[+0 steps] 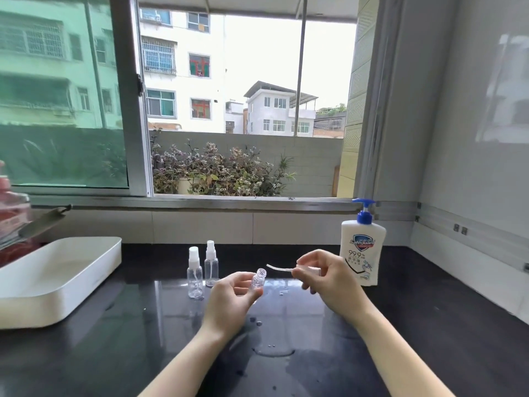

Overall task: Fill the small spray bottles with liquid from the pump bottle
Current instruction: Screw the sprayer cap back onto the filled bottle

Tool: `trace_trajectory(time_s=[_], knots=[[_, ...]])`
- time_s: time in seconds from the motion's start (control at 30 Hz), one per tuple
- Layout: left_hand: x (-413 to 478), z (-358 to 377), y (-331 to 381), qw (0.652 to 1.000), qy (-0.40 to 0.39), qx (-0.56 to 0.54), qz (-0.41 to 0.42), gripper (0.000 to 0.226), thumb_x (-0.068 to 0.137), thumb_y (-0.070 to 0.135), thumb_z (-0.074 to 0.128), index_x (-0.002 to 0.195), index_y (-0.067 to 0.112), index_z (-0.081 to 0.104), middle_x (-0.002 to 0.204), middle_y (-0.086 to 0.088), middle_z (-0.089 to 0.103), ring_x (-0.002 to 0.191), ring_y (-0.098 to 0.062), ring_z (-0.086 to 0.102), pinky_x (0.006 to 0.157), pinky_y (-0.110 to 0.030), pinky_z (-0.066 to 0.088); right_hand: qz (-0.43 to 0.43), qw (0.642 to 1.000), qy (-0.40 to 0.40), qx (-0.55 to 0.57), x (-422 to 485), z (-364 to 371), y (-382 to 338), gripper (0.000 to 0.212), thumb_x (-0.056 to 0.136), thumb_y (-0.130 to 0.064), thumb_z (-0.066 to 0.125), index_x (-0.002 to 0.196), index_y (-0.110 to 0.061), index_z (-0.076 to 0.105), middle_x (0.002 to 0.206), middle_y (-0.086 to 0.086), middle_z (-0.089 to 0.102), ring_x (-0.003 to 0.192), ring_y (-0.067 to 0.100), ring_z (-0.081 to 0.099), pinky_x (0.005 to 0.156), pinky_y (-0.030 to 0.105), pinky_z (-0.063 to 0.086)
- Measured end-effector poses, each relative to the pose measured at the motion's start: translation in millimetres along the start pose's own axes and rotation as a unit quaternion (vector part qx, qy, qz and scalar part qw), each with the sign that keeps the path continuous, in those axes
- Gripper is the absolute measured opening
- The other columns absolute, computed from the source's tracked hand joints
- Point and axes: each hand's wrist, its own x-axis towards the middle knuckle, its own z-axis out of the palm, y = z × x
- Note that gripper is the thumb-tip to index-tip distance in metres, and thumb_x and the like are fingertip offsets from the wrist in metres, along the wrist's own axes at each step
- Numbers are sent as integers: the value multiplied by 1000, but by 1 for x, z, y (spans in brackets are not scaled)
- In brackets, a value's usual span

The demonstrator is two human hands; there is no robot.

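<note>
My left hand (232, 299) grips a small clear spray bottle (258, 280) with its neck uncovered and tilted a little to the right. My right hand (326, 277) holds the removed spray cap (309, 271), whose thin dip tube (279, 268) points left toward the bottle's mouth without touching it. Two more capped, clear spray bottles (195, 275) (211, 266) stand upright just left of my hands. The white pump bottle (362, 250) with a blue pump stands upright behind my right hand.
A white rectangular tray (57, 285) sits at the left on the dark glossy counter (429, 325). Water drops and a small puddle (273, 351) lie in front of my hands. A window sill runs along the back, and a grey wall closes the right side.
</note>
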Motion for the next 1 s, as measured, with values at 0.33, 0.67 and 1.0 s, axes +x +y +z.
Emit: trace_trajectory(time_s=[0.33,0.67,1.0], knots=[[-5,2,4,997,-5,69,22,23,75,23,76,97,23,72,83,7,73,81,-11,67,78,-26,55,-22,999,16,-28,0,-4,-7,14,69,-25,82,78,-26,71,63,-11,71,56,-1,61,56,12,46],[-12,8,8,992,-4,118,54,27,74,24,76,101,26,71,92,11,71,86,-5,63,86,-28,51,-16,996,-20,-87,-5,-3,-12,13,73,-21,76,81,-29,71,76,-13,68,68,-1,63,63,11,47],[-26,19,21,985,-55,124,111,30,76,28,74,106,30,70,101,15,72,91,-2,63,92,-28,49,-40,980,-104,-162,-7,-8,-9,13,76,-26,71,90,-27,69,68,-9,65,57,1,59,59,18,51]])
